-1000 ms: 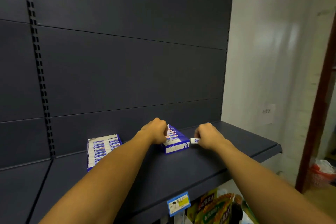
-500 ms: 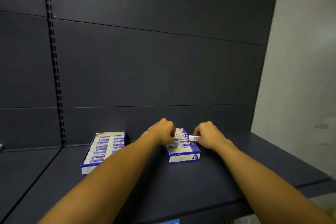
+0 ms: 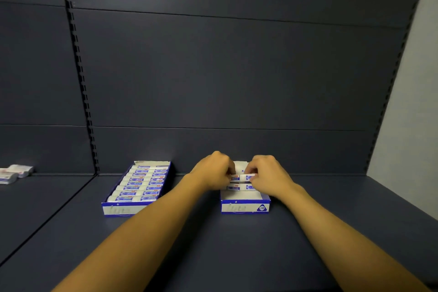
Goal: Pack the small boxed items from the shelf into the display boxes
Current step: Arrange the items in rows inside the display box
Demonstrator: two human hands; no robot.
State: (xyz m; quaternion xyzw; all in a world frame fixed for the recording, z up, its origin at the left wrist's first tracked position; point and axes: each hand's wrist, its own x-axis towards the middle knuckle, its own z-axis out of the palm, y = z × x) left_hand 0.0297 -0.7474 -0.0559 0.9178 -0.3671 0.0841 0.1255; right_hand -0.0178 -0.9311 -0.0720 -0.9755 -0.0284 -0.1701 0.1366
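Note:
Two blue and white display boxes stand on the dark shelf. The left display box is filled with rows of small white and blue boxed items. The right display box holds a few items at its back; its front part shows bare white card. Both my hands are over the right box. My right hand pinches a small boxed item above the packed row. My left hand, fingers curled, grips the items beside it.
A few loose small boxed items lie on the neighbouring shelf section at far left. A slotted upright divides the dark back panel. A pale wall bounds the shelf on the right.
The view swung left and down, so both display boxes now face me squarely. My right hand brought its small item from beside the right box to over the packed row; the left hand stayed there.

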